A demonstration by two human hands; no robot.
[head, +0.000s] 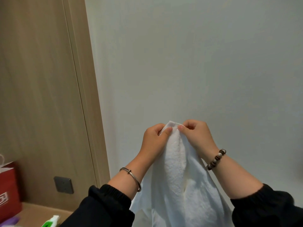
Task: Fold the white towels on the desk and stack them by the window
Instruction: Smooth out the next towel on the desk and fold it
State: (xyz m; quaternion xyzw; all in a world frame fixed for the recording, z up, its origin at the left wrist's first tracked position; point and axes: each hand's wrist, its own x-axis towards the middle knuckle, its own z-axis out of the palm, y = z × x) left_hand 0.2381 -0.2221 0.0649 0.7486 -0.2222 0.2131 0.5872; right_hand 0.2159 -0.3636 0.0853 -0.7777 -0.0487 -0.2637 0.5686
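Lower centre: left hand (155, 138) and right hand (196, 135) fingers pinch one towel (177, 185) corner together. Risk: corner slips, towel drops unfolded.

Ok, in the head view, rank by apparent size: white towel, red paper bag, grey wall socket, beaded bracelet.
1. white towel, largest.
2. red paper bag, cut off by the frame.
3. grey wall socket and beaded bracelet look about alike; the bracelet is nearer, so unranked.

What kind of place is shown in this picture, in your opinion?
Probably a hotel room or bedroom: a wood-panelled wall with a grey wall socket, a red paper bag on a wooden desk, and a white towel held up.
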